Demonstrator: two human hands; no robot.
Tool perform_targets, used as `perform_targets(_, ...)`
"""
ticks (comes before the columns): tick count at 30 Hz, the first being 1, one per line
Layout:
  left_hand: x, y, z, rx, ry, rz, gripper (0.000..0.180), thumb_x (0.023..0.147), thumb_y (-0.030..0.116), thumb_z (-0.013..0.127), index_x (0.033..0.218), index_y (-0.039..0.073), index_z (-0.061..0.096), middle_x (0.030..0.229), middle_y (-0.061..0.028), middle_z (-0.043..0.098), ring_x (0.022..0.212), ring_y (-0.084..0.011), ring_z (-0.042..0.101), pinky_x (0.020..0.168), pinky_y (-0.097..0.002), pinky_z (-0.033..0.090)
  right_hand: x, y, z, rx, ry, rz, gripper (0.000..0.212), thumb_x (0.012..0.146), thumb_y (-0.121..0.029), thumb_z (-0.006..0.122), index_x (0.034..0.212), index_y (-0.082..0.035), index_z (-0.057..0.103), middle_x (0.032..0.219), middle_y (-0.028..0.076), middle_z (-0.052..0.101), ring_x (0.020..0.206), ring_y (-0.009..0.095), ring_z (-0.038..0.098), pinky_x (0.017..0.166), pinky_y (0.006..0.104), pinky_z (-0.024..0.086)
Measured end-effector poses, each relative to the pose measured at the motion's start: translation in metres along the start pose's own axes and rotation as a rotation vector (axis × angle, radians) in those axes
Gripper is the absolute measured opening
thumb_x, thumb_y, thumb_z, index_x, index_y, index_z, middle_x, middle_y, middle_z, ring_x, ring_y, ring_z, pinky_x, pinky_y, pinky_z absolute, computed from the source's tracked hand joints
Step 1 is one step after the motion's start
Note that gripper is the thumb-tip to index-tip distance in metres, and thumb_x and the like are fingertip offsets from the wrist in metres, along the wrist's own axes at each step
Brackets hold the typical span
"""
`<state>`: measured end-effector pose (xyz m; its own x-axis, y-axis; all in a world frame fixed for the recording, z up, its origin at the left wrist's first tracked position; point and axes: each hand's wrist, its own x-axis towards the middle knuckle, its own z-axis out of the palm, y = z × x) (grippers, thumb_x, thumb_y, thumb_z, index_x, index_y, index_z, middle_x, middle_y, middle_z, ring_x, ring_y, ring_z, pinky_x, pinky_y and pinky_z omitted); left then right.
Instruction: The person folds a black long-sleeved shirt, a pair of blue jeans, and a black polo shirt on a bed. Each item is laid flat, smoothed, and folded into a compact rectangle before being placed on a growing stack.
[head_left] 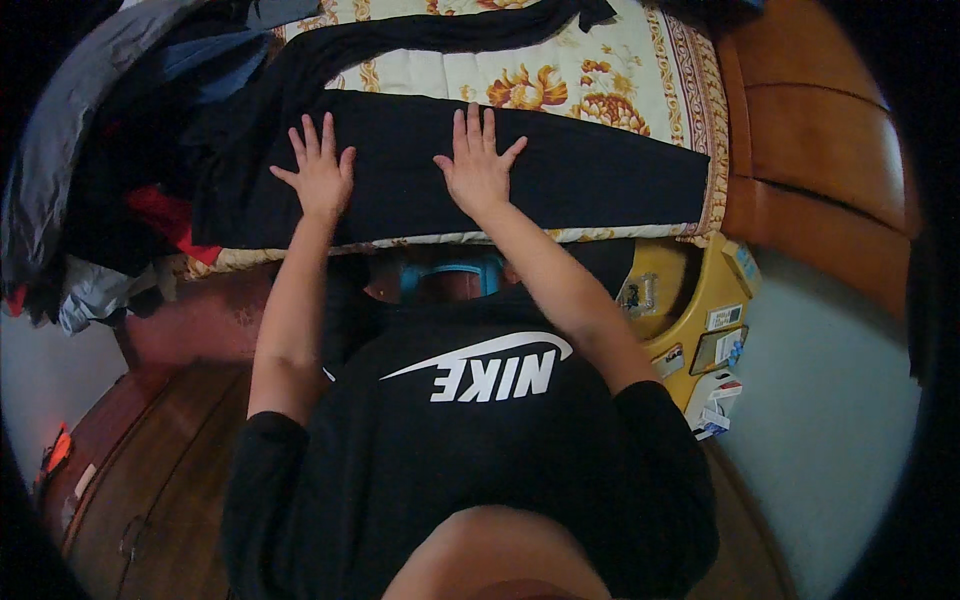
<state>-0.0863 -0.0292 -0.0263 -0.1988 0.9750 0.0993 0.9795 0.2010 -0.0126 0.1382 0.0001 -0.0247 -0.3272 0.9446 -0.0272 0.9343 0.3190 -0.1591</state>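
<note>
Along the near edge of the bed (700,110), a black garment (590,175) lay folded into a long flat band, its long axis running side to side, parallel with that edge. It stretched from the heap of clothes at the bed's left end almost to the right corner, where its squared end stopped just short of the patterned border of the floral bedspread (560,85).

Both hands rested flat on top of it, palms down. The left hand (320,175) lay toward the band's left part, the right hand (477,165) near its middle, each with fingers (470,125) spread wide and pointing away from the person, toward the far side of the bed. Neither hand gripped anything; they only pressed on the cloth. The longest free stretch of the band lay to the right of the right hand, so that hand was the nearer to the far right end.

A second dark strip of cloth (430,35) crossed the bedspread farther back. Mixed grey, blue and red clothes (120,150) were piled at the left. A yellow stand (700,290) stood below the bed's right corner.
</note>
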Motion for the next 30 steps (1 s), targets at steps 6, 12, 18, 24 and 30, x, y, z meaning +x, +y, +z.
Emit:
perform_targets(6,-0.023,-0.005,0.0,-0.107,0.041,0.053,0.059,0.084,0.041,0.047,0.137,0.026,0.024,0.145,-0.0066,0.015,0.133,-0.0283,0.015,0.094,-0.0684,0.01,0.003,0.001,0.005,-0.023,0.054,0.033,0.066,0.084,-0.047,0.044,0.137,-0.013,0.022,0.145,0.009,0.013,0.133,0.025,0.014,0.092,0.0689,0.015)
perform_targets(12,-0.025,-0.103,0.009,-0.018,-0.009,-0.18,0.055,0.087,0.034,0.043,0.138,0.024,0.022,0.141,-0.0066,0.026,0.129,-0.024,0.024,0.096,-0.0645,0.015,-0.026,-0.018,0.004,0.057,-0.002,-0.132,0.067,0.081,-0.049,0.047,0.135,-0.016,0.027,0.143,0.005,0.018,0.131,0.023,0.018,0.091,0.0693,0.016)
perform_targets(18,-0.031,-0.13,0.009,0.088,-0.069,-0.183,0.052,0.09,0.045,0.031,0.138,0.026,0.021,0.143,0.0001,0.024,0.131,-0.0233,0.022,0.096,-0.066,0.01,-0.049,0.102,-0.029,-0.175,0.033,0.326,0.071,0.078,-0.04,0.056,0.136,-0.013,0.025,0.143,0.013,0.016,0.132,0.032,0.011,0.092,0.069,0.015)
perform_targets(24,-0.02,-0.105,-0.001,0.059,-0.23,-0.397,0.056,0.088,0.049,0.033,0.137,0.024,0.022,0.143,0.0006,0.023,0.131,-0.0248,0.02,0.095,-0.068,0.011,-0.125,0.326,0.008,0.157,0.51,0.648,0.064,0.087,-0.033,0.046,0.133,0.005,0.022,0.139,0.023,0.022,0.129,0.035,0.019,0.107,0.0417,0.011)
perform_targets(30,-0.031,-0.116,0.0,0.075,-0.152,-0.413,0.058,0.088,0.05,0.032,0.138,0.023,0.021,0.143,0.0014,0.02,0.132,-0.0245,0.019,0.095,-0.0681,0.011,-0.098,0.3,0.005,-0.071,0.523,0.711,0.06,0.089,-0.028,0.04,0.136,0.0,0.016,0.142,0.019,0.016,0.13,0.038,0.014,0.102,0.0558,0.01)
